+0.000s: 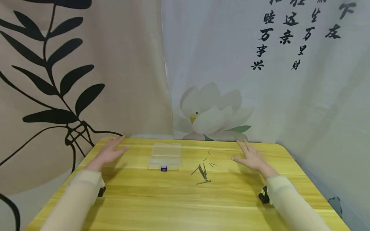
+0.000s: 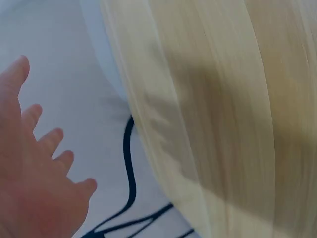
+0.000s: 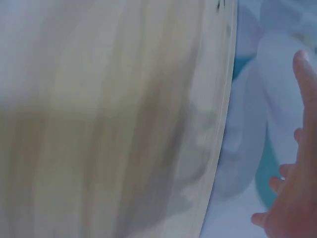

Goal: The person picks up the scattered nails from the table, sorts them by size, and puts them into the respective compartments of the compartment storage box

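Observation:
Both hands are held out over the far part of a wooden table [image 1: 130, 205], with nothing in them. My left hand [image 1: 108, 153] is at the left, fingers spread and straight; the left wrist view shows the same hand [image 2: 42, 173] with its shadow on the wood. On the right, my right hand [image 1: 252, 158] is spread too, and the right wrist view catches it [image 3: 294, 193] at the edge. Between them lies a clear plastic box [image 1: 165, 156] with a blue latch [image 1: 163, 168]. To its right is a loose group of metal nails or screws [image 1: 203, 173], nearest my right hand.
Several smaller nails or screws [image 1: 212, 164] lie scattered behind the larger ones. A hanging cloth [image 1: 133, 80] with printed leaves, a flower and writing stands right behind the table's far edge. Black camera mounts [image 1: 263, 195] sit under the wrists.

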{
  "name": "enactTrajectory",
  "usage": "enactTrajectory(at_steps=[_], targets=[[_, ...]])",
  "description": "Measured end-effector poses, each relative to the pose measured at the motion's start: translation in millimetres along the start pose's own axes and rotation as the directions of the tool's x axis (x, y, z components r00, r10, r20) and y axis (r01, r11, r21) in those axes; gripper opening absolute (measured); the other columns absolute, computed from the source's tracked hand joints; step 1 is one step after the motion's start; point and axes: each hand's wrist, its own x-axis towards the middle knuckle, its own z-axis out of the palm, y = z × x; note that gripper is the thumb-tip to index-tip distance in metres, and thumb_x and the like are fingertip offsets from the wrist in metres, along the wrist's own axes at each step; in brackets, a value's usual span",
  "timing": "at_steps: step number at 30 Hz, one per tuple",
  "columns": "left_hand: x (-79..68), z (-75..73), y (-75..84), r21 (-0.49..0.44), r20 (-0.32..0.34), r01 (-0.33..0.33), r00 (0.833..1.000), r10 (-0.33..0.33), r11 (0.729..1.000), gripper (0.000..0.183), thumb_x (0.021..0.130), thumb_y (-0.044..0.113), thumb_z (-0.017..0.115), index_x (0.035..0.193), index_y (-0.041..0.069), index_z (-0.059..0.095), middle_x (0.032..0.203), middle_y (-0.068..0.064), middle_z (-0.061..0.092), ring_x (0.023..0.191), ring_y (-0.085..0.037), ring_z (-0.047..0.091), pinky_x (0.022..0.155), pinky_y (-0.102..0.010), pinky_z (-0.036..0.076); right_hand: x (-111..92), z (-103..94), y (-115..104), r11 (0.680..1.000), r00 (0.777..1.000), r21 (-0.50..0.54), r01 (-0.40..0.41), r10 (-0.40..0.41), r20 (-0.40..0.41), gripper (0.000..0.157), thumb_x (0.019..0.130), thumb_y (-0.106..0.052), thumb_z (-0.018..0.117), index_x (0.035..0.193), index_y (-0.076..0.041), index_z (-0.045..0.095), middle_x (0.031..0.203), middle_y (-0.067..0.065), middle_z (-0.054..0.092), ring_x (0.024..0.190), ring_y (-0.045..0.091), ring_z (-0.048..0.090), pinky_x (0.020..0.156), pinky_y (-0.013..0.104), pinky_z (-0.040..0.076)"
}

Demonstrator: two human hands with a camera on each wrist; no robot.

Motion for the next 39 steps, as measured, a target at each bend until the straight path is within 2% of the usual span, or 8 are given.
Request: enactTrajectory(at_steps=[6, 9, 12, 16, 21, 27, 34, 39], targets=[[3.0, 19.8, 19.2, -0.290, 0.052, 0.035, 0.998, -0.021, 0.956, 0.075, 0.101, 0.050, 0.043, 0.156, 0.008, 0.015, 0.158, -0.026, 0.010, 0.141, -0.051, 0.005, 0.105, -0.072, 0.008, -0.2, 21.9, -43.4, 0.969, 0.990, 0.213, 0.129, -0.139, 0.034, 0.091, 0.089, -0.042, 0.068, 0.156, -0.011, 0.016, 0.157, 0.024, 0.018, 0.138, 0.048, 0.022, 0.105, 0.069, 0.023], [4.9, 28.8, 29.6, -0.421, 0.072, 0.068, 0.997, -0.041, 0.905, 0.072, 0.101, 0.048, 0.044, 0.155, 0.007, 0.019, 0.157, -0.025, 0.015, 0.141, -0.048, 0.012, 0.108, -0.068, 0.015, -0.1, 34.0, -61.5, 0.920, 0.979, 0.362, 0.150, -0.190, 0.076, 0.082, 0.089, -0.031, 0.072, 0.153, -0.008, 0.026, 0.153, 0.019, 0.030, 0.135, 0.044, 0.033, 0.104, 0.065, 0.029], [9.8, 40.9, 41.7, -0.553, 0.102, 0.091, 0.994, -0.040, 0.828, 0.067, 0.102, 0.042, 0.046, 0.154, 0.006, 0.023, 0.156, -0.024, 0.020, 0.141, -0.044, 0.017, 0.111, -0.061, 0.018, -3.3, 43.1, -71.1, 0.869, 0.969, 0.475, 0.135, -0.216, 0.120, 0.069, 0.091, -0.023, 0.070, 0.148, -0.005, 0.037, 0.145, 0.021, 0.042, 0.125, 0.042, 0.047, 0.099, 0.060, 0.040], [15.2, 58.1, 53.4, -0.633, 0.168, 0.131, 0.985, -0.030, 0.763, 0.062, 0.104, 0.035, 0.046, 0.154, 0.007, 0.023, 0.155, -0.022, 0.024, 0.141, -0.042, 0.022, 0.112, -0.059, 0.020, -8.1, 49.7, -82.1, 0.825, 0.965, 0.553, 0.115, -0.226, 0.137, 0.053, 0.091, -0.016, 0.070, 0.137, 0.002, 0.051, 0.127, 0.025, 0.057, 0.108, 0.036, 0.059, 0.087, 0.046, 0.052], [13.2, 74.5, 58.1, -0.635, 0.204, 0.169, 0.978, -0.048, 0.754, 0.064, 0.102, 0.037, 0.049, 0.154, 0.008, 0.023, 0.154, -0.021, 0.028, 0.140, -0.041, 0.025, 0.111, -0.058, 0.021, -11.1, 57.0, -94.7, 0.820, 0.974, 0.568, 0.071, -0.181, 0.139, 0.037, 0.088, -0.013, 0.071, 0.120, 0.004, 0.063, 0.101, 0.012, 0.066, 0.085, 0.020, 0.061, 0.069, 0.028, 0.052], [9.8, 86.2, 53.3, -0.636, 0.198, 0.199, 0.976, -0.092, 0.746, 0.062, 0.102, 0.033, 0.051, 0.153, 0.008, 0.026, 0.151, -0.021, 0.033, 0.140, -0.040, 0.024, 0.112, -0.061, 0.013, -8.2, 63.8, -100.6, 0.844, 0.970, 0.533, 0.053, -0.170, 0.172, 0.025, 0.085, -0.014, 0.074, 0.106, -0.001, 0.071, 0.085, -0.001, 0.065, 0.074, 0.012, 0.056, 0.062, 0.025, 0.049], [11.1, 95.4, 46.2, -0.616, 0.195, 0.189, 0.977, -0.083, 0.765, 0.062, 0.100, 0.030, 0.054, 0.152, 0.006, 0.030, 0.152, -0.020, 0.034, 0.140, -0.039, 0.026, 0.113, -0.060, 0.014, -14.6, 65.4, -97.1, 0.869, 0.956, 0.491, 0.060, -0.191, 0.222, 0.022, 0.080, -0.010, 0.079, 0.101, -0.005, 0.074, 0.091, 0.000, 0.066, 0.082, 0.014, 0.058, 0.068, 0.025, 0.051], [13.0, 99.1, 44.5, -0.610, 0.186, 0.156, 0.981, -0.051, 0.777, 0.062, 0.099, 0.023, 0.057, 0.150, 0.000, 0.031, 0.151, -0.024, 0.032, 0.139, -0.041, 0.028, 0.112, -0.059, 0.018, -18.2, 66.0, -95.6, 0.871, 0.958, 0.482, 0.097, -0.213, 0.193, 0.017, 0.080, -0.006, 0.078, 0.097, -0.006, 0.075, 0.089, 0.000, 0.066, 0.078, 0.011, 0.058, 0.066, 0.024, 0.051]])
